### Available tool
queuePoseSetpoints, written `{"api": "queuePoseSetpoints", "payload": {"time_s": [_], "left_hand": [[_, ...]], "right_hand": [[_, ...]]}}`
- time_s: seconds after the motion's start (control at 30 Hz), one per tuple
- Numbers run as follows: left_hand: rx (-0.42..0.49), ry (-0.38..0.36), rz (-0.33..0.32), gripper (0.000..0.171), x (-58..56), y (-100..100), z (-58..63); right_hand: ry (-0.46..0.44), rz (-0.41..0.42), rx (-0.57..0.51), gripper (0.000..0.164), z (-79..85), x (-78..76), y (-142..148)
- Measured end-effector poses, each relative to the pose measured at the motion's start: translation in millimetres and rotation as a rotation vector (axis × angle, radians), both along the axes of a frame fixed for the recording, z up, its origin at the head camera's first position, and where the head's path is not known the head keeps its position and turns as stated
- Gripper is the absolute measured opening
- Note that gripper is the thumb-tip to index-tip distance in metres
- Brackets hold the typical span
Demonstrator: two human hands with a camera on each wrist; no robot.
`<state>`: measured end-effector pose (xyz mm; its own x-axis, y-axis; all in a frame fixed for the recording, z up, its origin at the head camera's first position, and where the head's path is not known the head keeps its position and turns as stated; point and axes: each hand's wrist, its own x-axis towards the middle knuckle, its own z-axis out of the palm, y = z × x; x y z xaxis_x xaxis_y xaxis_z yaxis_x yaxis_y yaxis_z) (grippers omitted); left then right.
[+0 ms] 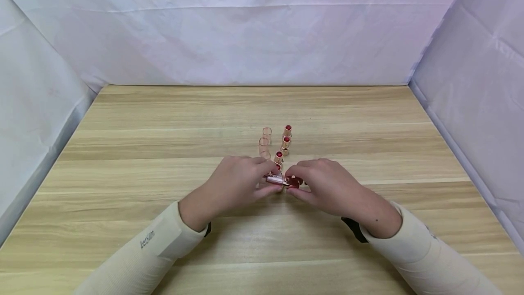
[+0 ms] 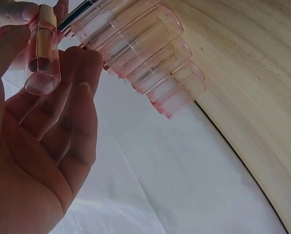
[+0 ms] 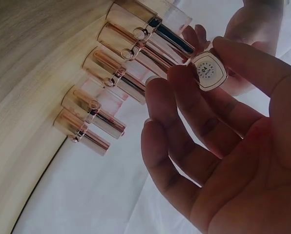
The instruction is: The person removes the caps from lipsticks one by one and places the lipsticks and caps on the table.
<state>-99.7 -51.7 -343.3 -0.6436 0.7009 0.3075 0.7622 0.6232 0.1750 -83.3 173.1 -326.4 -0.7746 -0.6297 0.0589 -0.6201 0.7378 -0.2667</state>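
Observation:
Between both hands lies a lipstick point(image 1: 275, 179), roughly level, its clear cap end to the left. My left hand point(image 1: 239, 179) pinches the cap end between thumb and fingers. My right hand point(image 1: 331, 185) grips the base; in the right wrist view the base's bottom label point(image 3: 210, 70) reads 04. Through the clear cap point(image 2: 42, 80) in the left wrist view, the lipstick's gold tube and dark tip show inside. Just beyond the hands, several uncapped lipsticks point(image 1: 286, 142) with red tips stand upright in a row.
Several clear caps point(image 1: 264, 142) stand in a row just left of the uncapped lipsticks. The wooden table point(image 1: 163, 126) is bordered by white cloth walls point(image 1: 262, 44) at the back and sides.

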Motion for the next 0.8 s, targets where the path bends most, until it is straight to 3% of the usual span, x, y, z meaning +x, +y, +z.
{"api": "queuePoseSetpoints", "payload": {"time_s": [0.8], "left_hand": [[0.002, -0.038, -0.059, 0.022, -0.1, -3.8, 4.3]], "right_hand": [[0.000, 0.040, 0.004, 0.023, 2.2, -2.2, 2.9]]}}
